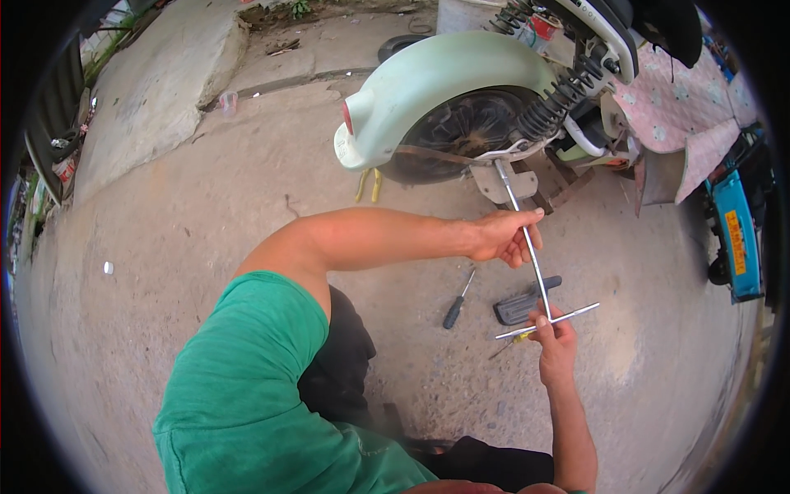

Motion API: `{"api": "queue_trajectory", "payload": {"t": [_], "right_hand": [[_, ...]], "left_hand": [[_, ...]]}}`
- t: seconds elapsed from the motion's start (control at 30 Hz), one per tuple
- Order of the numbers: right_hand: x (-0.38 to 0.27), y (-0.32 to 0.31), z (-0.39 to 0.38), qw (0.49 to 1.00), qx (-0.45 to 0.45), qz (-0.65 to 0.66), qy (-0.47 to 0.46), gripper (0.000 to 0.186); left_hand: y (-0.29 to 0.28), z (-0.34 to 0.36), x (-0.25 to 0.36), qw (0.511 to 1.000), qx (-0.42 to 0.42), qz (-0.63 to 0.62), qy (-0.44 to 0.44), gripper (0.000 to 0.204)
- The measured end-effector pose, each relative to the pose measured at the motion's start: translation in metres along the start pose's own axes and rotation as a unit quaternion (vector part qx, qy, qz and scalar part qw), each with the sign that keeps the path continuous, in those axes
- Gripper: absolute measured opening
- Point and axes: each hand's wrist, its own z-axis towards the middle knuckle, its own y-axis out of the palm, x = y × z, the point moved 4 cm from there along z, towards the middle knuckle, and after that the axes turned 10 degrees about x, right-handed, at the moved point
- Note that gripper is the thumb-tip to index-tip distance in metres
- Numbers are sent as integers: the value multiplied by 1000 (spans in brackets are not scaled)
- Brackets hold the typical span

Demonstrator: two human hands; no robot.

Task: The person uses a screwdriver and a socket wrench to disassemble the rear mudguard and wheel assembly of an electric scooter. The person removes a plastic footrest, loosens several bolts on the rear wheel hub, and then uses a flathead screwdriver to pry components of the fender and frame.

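A long chrome T-handle socket wrench (536, 272) runs from the rear of a pale green scooter (448, 78) back toward me. Its far tip meets the metal bracket (520, 183) beside the rear wheel; the exact contact point is too small to make out. Midway down the shaft, my left hand (502, 236) curls loosely round it, thumb across the top. My right hand (558, 352) grips the wrench where the crossbar joins the shaft. Below the shaft lie a black footrest-like part (517, 309) and a screwdriver (458, 301) with a dark handle.
Yellow-handled pliers (368, 186) lie on the concrete under the rear fender. A yellow-handled tool (512, 343) is partly hidden below the crossbar. Farther right are a pink patterned cover (679, 115) and a blue case (735, 235). A small white cap (109, 267) sits far left.
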Motion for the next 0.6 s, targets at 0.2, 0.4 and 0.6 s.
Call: {"api": "queue_trajectory", "payload": {"t": [0.2, 0.4, 0.6], "right_hand": [[-62, 6, -8, 833, 24, -353, -426, 36], [-29, -36, 1, 937, 60, -270, -211, 21], [4, -16, -12, 938, -125, 150, 287, 56]], "left_hand": [[-3, 0, 0, 1000, 13, 26, -11, 56], [-1, 1, 0, 999, 19, 27, -1, 60], [2, 0, 0, 1000, 17, 25, 0, 61]]}}
